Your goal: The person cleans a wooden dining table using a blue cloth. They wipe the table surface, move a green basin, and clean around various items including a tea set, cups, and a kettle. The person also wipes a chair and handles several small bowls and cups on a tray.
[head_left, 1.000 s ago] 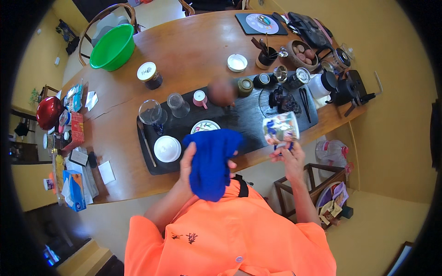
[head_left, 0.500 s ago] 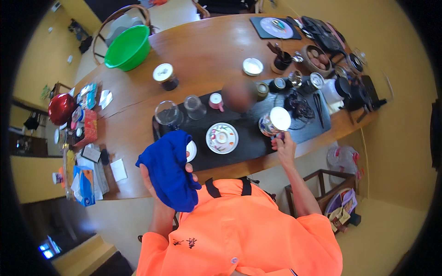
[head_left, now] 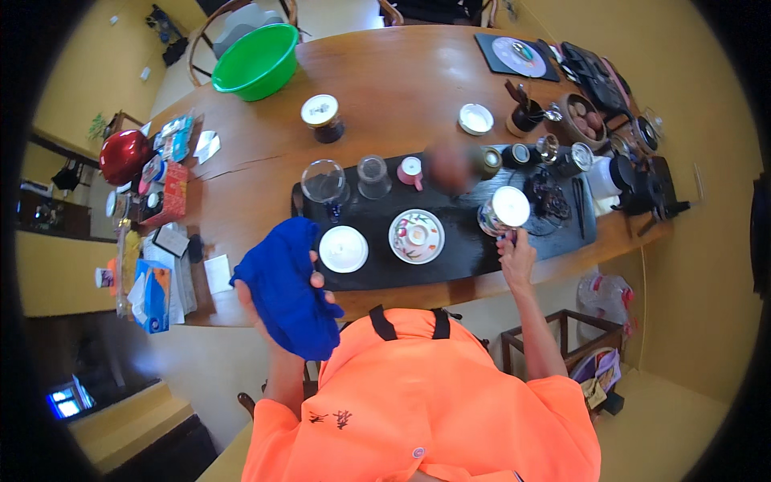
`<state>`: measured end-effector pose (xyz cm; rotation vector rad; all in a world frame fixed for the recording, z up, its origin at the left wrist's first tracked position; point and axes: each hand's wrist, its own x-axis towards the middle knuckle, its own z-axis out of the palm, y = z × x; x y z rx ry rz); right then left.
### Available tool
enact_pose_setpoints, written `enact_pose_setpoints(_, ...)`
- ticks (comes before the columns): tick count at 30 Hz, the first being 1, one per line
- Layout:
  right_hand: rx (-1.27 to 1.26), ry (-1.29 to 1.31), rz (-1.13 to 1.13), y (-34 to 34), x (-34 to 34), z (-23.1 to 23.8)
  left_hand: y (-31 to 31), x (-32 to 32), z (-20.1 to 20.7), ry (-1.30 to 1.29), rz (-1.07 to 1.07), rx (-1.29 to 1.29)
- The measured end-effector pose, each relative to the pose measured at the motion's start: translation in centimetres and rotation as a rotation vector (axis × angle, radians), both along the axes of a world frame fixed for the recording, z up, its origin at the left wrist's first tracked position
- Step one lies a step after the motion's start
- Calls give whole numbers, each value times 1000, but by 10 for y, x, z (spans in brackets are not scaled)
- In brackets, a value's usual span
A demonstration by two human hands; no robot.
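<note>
My left hand (head_left: 319,281) is wrapped round a bunched blue cloth (head_left: 287,293), held just over the table's front edge. A round white dish (head_left: 344,249) lies right beside it on the black tea tray (head_left: 369,279). My right hand (head_left: 518,261) grips the handle of a patterned mug (head_left: 509,209) at the tray's right part; a plain white round face of the mug points up. Between the hands sits a flower-painted lidded bowl (head_left: 417,236). Behind these, a glass pitcher (head_left: 324,183), a clear glass cup (head_left: 374,178) and a small pink cup (head_left: 411,171) stand on the tray.
Dark tongs (head_left: 580,209) and a dark tangled heap (head_left: 549,197) lie at the tray's right end. Farther off are a lidded jar (head_left: 323,119), a white ashtray-like dish (head_left: 475,119) and a green basin (head_left: 255,63). A tissue box (head_left: 152,296) stands at the left.
My left hand and the cloth have drawn left off the white dish, which now shows whole. My right hand still grips the mug handle. The whole view has shifted.
</note>
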<state>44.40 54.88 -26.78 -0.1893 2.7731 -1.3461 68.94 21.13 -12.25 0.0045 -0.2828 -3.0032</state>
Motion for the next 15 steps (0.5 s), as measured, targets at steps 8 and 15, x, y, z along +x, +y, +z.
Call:
enact_pose_setpoints(8,-10,-1,36,3,-1,-7,-3,3,-8,24,-16,-26)
enact_pose_setpoints(15,-107,-25,96,-19,24,-15,4,-1,-1,-55,95,53)
